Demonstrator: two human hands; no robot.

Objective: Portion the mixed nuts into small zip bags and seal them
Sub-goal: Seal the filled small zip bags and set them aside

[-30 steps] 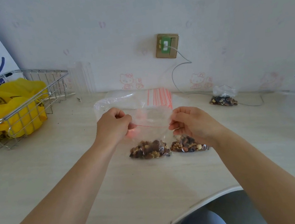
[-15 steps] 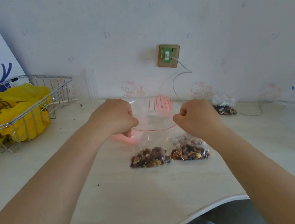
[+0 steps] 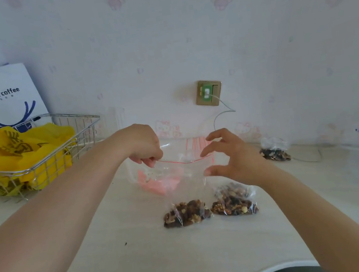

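My left hand [image 3: 146,149] pinches the top left corner of a clear zip bag [image 3: 180,181] with a red seal line. The bag hangs down to the table, and mixed nuts [image 3: 186,213] fill its bottom. My right hand [image 3: 230,158] hovers at the bag's top right corner with fingers spread; index tip and thumb are at its edge. A second filled bag [image 3: 234,202] lies just right of the first. A third one [image 3: 274,152] sits near the wall. A stack of empty zip bags [image 3: 196,145] lies behind my hands.
A wire basket [image 3: 60,150] holding yellow plastic bags stands at the left, with a white paper coffee bag [image 3: 4,95] behind it. A wall socket [image 3: 208,92] has a charger cable trailing right along the table. The table's curved front edge [image 3: 284,267] is at the lower right.
My right hand has gone from a closed pinch on the bag's top to spread fingers. The left hand keeps its hold. The view has tilted up.
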